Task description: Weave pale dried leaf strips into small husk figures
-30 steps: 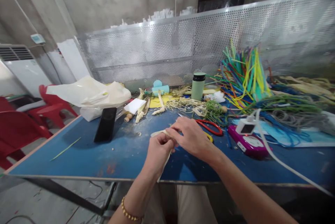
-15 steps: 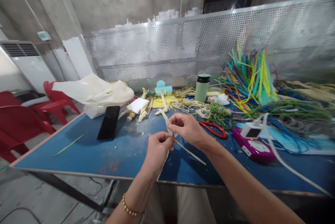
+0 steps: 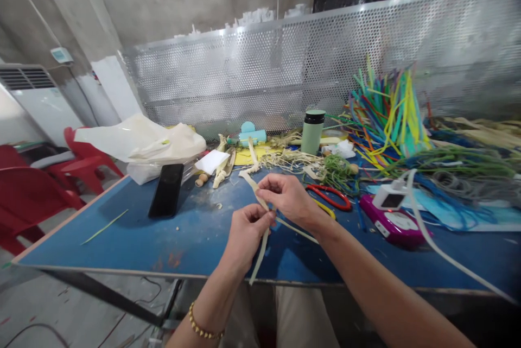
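Observation:
My left hand pinches a pale, flat plant-fibre strip, whose tail hangs down over the near table edge. Just above it, my right hand is closed on the upper part of the strip, thumb against fingers. One wide end of the strip sticks up past the right fingertips toward the back. A thinner pale strand runs out to the right beneath my right hand. Fingers cover the spot where the strips meet, so I cannot tell if they are knotted. Both hands are held above the blue table.
Red-handled scissors lie right of my right hand, by a purple device with a white cable. A black phone lies left. Behind are a green tumbler, coloured strips, plant fibres and a plastic bag.
The strip's lower tail now hangs out to the left below my left hand, and its upper end leans further left. My fingers stay close together. The view has shifted slightly.

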A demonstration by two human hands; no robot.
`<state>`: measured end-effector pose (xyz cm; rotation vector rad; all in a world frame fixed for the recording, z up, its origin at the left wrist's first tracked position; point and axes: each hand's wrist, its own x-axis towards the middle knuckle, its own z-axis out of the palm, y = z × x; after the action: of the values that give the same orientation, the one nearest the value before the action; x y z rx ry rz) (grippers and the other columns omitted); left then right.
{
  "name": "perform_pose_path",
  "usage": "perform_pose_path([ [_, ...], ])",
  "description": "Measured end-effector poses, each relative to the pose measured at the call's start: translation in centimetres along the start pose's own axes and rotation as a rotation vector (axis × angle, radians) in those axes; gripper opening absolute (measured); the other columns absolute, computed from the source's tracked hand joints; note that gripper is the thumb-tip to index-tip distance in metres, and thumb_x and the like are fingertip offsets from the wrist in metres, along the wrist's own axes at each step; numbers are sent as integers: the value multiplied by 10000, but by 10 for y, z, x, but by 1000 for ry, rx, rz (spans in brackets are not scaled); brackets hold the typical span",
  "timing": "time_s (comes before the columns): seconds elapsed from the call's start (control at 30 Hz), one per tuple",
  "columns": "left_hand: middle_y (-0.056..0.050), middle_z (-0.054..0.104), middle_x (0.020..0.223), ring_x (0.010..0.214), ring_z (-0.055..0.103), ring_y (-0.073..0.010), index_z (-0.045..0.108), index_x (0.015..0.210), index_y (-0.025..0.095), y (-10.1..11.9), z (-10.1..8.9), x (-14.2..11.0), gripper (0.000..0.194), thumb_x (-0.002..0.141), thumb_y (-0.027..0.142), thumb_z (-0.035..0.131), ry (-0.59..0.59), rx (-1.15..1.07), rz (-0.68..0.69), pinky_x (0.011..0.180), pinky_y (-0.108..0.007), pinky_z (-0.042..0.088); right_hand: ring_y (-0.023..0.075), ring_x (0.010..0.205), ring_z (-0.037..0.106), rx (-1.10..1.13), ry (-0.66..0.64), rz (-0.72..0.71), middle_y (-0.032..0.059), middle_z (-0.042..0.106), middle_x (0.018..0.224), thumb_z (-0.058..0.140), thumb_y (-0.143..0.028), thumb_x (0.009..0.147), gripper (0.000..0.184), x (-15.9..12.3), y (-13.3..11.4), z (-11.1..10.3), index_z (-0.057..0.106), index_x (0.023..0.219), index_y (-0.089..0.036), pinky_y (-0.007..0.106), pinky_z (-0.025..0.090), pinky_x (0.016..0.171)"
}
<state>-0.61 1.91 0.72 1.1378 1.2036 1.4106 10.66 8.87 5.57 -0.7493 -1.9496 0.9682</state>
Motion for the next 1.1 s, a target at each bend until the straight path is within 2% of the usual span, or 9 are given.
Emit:
perform_pose_path([
  [0.17,31,484,507,507,351,-76,584,561,142,1,-1,-1,296,698,353,740,-9,0,55,515,-235,246,104,590,519,-154,65,-23,-18,601,619,575,-193,756,96,2,4,4,631,687,-156,218,390,570],
  [0.4,41,465,502,500,336,-71,554,556,141,-1,2,1,305,658,338,764,-27,-64,30,515,-234,240,116,589,534,-122,111,31,-15,609,611,575,-207,739,95,3,10,12,617,667,-161,227,395,573],
  [0.53,29,487,512,501,359,-71,558,555,135,1,4,2,325,642,354,783,-33,-131,3,519,-233,254,122,596,535,-156,67,51,-10,616,626,571,-222,767,110,9,14,10,621,688,-164,232,401,578],
  [0.6,28,485,511,494,363,-71,568,568,136,6,3,3,334,652,379,781,-32,-185,-27,515,-233,255,137,649,557,-258,76,0,11,645,696,545,-227,812,131,9,12,4,639,747,-164,247,412,621],
  [0.7,31,493,539,510,385,-68,580,599,137,15,-1,9,341,642,396,797,21,-304,-4,531,-227,283,179,827,583,-492,270,-179,66,679,906,501,-240,887,165,-1,3,-6,651,879,-173,291,414,759],
  [0.77,38,497,558,527,395,-61,575,600,135,18,-3,15,356,598,379,834,94,-368,45,546,-219,302,202,853,565,-653,374,-252,84,660,864,469,-245,922,213,-12,-2,-10,644,824,-170,322,387,804],
  [0.87,40,513,568,538,424,-64,584,621,134,16,-2,24,354,571,359,854,144,-450,29,556,-217,326,193,762,546,-768,257,-241,73,630,773,488,-264,924,243,-26,-3,-7,645,764,-172,314,368,736],
  [0.97,8,580,613,584,510,-92,619,655,126,15,2,28,359,540,359,867,86,-504,-30,587,-225,374,156,655,522,-730,81,-147,42,607,710,529,-275,903,245,-28,2,-2,633,705,-176,280,339,628],
  [1.1,-17,605,633,589,530,-103,648,660,119,19,1,28,344,566,382,849,-19,-454,-34,594,-233,387,129,609,504,-609,44,-124,9,597,661,523,-187,857,233,-21,5,-1,577,631,-180,254,324,591],
])
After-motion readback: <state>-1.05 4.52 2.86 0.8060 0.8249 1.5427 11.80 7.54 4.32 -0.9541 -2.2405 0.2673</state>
